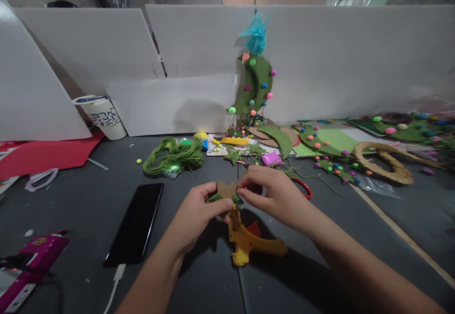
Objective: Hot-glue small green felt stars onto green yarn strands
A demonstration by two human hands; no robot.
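My left hand [199, 212] is closed on a small brown cardboard piece [226, 189] with a notched top edge and green felt showing under it. With fingertips pinched, my right hand [272, 193] grips the right edge of that same piece. Just below the hands lies a yellow hot glue gun [245, 240] with a red trigger, its nozzle end close beneath the cardboard. The handle of red scissors [304, 188] shows beyond my right wrist, partly covered by the hand.
A black phone [135, 224] on a white cable lies left, near a magenta power strip [39, 262]. Behind are green yarn [174, 155], a pompom-covered green crescent [263, 79] hanging from a string, a straw ring [384, 162] and a white cup [106, 117]. White boards [320, 58] stand at the back.
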